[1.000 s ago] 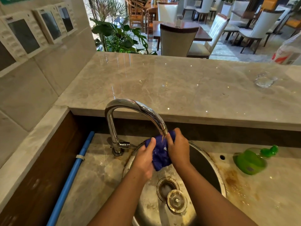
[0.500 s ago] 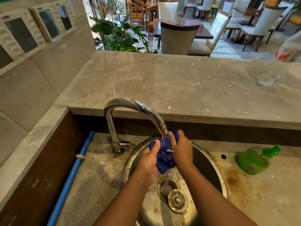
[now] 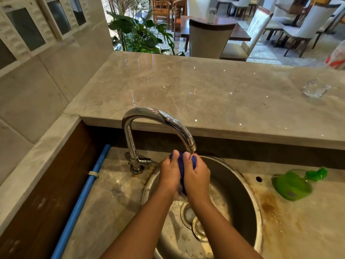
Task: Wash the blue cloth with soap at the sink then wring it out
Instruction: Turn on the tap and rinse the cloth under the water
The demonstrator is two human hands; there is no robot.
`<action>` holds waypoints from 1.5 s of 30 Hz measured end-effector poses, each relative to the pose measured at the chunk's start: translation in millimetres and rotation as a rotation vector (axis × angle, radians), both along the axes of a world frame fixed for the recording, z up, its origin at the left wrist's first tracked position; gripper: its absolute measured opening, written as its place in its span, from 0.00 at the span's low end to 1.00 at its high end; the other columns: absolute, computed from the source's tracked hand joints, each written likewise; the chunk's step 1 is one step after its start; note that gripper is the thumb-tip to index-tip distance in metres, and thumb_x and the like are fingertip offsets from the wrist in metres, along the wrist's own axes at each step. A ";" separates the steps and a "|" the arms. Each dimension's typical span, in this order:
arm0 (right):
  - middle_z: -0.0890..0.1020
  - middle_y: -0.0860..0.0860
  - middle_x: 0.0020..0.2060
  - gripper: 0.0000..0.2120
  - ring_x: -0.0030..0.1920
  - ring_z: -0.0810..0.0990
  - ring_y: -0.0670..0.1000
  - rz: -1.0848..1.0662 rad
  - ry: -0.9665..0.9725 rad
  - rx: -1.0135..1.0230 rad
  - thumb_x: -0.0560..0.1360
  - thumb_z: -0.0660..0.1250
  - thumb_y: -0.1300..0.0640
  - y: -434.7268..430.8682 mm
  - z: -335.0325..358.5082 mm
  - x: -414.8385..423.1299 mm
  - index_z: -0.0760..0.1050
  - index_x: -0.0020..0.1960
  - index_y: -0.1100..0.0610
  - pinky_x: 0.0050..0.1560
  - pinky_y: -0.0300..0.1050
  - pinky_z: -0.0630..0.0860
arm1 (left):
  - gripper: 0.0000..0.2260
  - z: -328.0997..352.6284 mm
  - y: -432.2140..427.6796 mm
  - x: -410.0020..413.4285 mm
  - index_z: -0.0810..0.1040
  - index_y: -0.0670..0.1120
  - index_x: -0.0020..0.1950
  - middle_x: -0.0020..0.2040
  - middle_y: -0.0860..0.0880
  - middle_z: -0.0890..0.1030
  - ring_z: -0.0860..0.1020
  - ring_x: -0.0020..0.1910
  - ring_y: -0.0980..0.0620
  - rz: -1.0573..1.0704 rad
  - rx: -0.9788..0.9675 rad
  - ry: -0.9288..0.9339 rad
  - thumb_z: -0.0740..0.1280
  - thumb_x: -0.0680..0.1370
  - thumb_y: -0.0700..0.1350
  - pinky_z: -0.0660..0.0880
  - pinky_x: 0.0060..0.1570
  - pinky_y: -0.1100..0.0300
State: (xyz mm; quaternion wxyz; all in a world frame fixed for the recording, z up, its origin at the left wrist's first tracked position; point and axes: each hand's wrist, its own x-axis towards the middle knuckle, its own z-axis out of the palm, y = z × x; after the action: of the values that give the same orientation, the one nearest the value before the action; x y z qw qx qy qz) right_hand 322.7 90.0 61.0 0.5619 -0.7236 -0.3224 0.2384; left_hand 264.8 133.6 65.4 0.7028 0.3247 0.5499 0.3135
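Overhead, head view. Upper tabletop (image 3: 205,94): grey marble, glossy, carries a clear glass (image 3: 315,87) at far right. Below it, a lower wet ledge with brown staining holds the round steel sink (image 3: 242,191). Chrome tap (image 3: 158,116) stands at the sink's left rim and arches right, with its spout end just above the hands. Blue pipe (image 3: 80,199) runs along the left wall of the recess. Green pump bottle (image 3: 293,185) lies on its side on the ledge, right of the sink, well apart from the hands. Left hand (image 3: 169,174) and right hand (image 3: 197,176) are pressed together over the basin. Each grip is closed round the blue cloth (image 3: 181,169), thumbs on top and side by side. Cloth is bunched between the palms directly under the spout, only a narrow strip showing. Drain plug (image 3: 198,228) sits on the sink floor, partly hidden by the right forearm
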 end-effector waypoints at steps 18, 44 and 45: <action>0.78 0.51 0.29 0.19 0.31 0.75 0.49 0.003 -0.065 -0.044 0.83 0.60 0.49 3.2 5.9 -1.2 0.75 0.37 0.57 0.33 0.40 0.70 | 0.18 -5.2 -3.7 12.0 0.80 0.43 0.51 0.36 0.47 0.83 0.82 0.37 0.49 0.015 -0.157 -0.174 0.60 0.83 0.57 0.76 0.40 0.56; 0.74 0.48 0.26 0.22 0.27 0.71 0.45 0.003 0.002 -0.062 0.83 0.60 0.49 7.6 8.6 -14.5 0.71 0.30 0.52 0.32 0.41 0.68 | 0.17 -14.4 -2.2 -0.6 0.79 0.44 0.42 0.34 0.47 0.80 0.80 0.32 0.51 0.013 -0.171 -0.179 0.61 0.83 0.54 0.75 0.35 0.58; 0.74 0.48 0.26 0.22 0.28 0.71 0.46 -0.005 -0.025 -0.097 0.83 0.60 0.49 10.0 8.3 -14.0 0.71 0.30 0.52 0.31 0.41 0.67 | 0.17 -13.6 -0.6 -0.1 0.79 0.44 0.42 0.34 0.47 0.80 0.80 0.32 0.51 0.014 -0.172 -0.175 0.61 0.83 0.53 0.75 0.36 0.58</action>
State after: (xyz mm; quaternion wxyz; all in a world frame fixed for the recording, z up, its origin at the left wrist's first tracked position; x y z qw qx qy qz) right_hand 308.8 99.9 69.3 0.5227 -0.7537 -0.3154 0.2433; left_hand 264.7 133.0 51.8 0.7711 0.2309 0.5135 0.2973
